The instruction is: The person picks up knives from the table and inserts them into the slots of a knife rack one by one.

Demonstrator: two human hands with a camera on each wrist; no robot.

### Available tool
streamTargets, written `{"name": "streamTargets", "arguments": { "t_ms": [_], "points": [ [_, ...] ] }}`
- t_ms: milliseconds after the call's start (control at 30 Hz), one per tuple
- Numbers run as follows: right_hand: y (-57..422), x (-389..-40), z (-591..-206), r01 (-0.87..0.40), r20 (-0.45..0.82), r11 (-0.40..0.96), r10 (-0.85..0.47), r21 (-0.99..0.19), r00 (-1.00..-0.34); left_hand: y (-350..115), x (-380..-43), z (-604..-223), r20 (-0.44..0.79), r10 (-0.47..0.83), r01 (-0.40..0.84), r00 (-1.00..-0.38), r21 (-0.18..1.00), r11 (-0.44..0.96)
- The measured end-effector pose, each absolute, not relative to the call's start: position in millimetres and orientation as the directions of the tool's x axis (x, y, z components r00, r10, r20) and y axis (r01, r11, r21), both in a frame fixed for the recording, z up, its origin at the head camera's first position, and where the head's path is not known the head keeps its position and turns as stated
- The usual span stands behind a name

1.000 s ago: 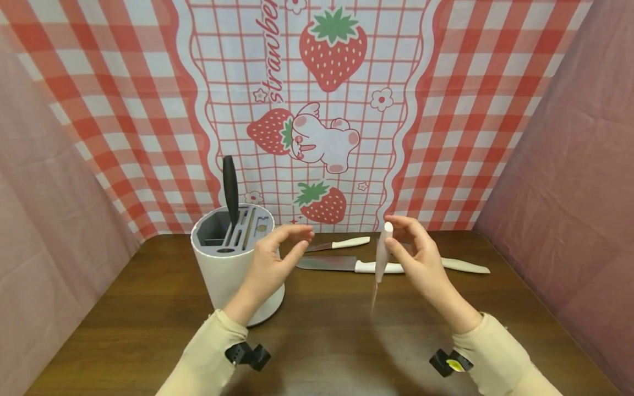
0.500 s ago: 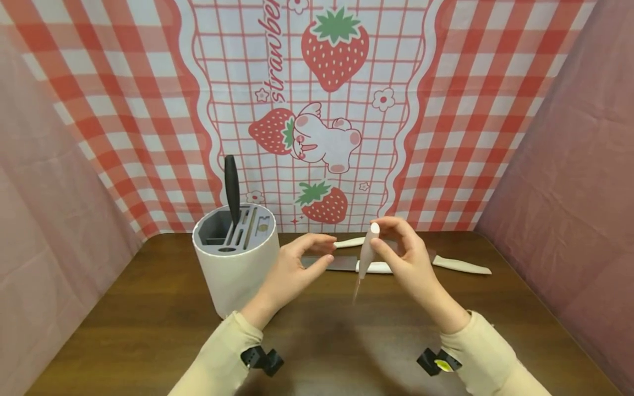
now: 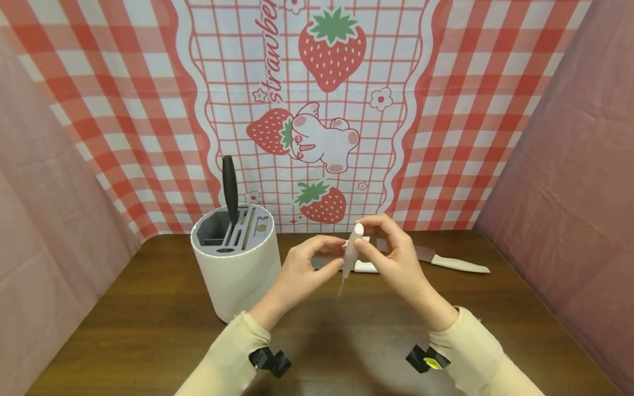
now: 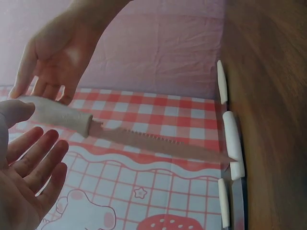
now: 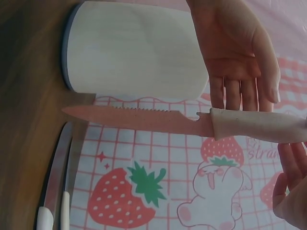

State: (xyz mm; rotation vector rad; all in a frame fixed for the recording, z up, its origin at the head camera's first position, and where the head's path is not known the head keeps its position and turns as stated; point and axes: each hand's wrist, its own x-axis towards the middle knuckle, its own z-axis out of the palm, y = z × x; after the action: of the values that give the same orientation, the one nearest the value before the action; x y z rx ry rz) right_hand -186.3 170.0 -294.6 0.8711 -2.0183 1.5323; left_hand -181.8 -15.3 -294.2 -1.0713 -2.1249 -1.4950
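pinching the serrated knife high on its handle, our right hand holds it point down above the counter. our left hand is just beside that handle, thumb and fingers parted; whether it touches, we cannot tell. with so high a fingertip hold, we judge the knife could swing or slip if the left hand nudged it off balance. a drop might send the bare pink blade past our left fingers, or onto the large knife lying beyond both hands. a small knife lies back there too, and a cream-handled knife rests farther right of the right hand. left of the left hand stands the white knife block, a black handle upright in it; a careless leftward swing could knock either.
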Motion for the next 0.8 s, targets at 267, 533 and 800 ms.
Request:
{"name": "streamTargets", "arguments": {
  "t_ms": [267, 533, 800],
  "points": [
    [161.5, -187.9, -293.9, -0.754, 0.722, 0.222, -0.217, -0.618, -0.657, -15.4, -180.4, -294.7, 0.641, 0.362, 0.726, -0.676, 0.664, 0.18],
    [157.6, -189.2, -294.2, -0.765, 0.735, 0.228, -0.215, -0.603, -0.643, -15.4, -179.3, -293.6, 0.636, 0.348, 0.717, -0.688, 0.669, 0.196],
    [157.5, -188.1, -294.6, -0.752, 0.723, 0.231, -0.209, -0.618, -0.659, -15.1, -182.7, -298.2, 0.652, 0.343, 0.732, -0.676, 0.645, 0.216]
  ]
}}
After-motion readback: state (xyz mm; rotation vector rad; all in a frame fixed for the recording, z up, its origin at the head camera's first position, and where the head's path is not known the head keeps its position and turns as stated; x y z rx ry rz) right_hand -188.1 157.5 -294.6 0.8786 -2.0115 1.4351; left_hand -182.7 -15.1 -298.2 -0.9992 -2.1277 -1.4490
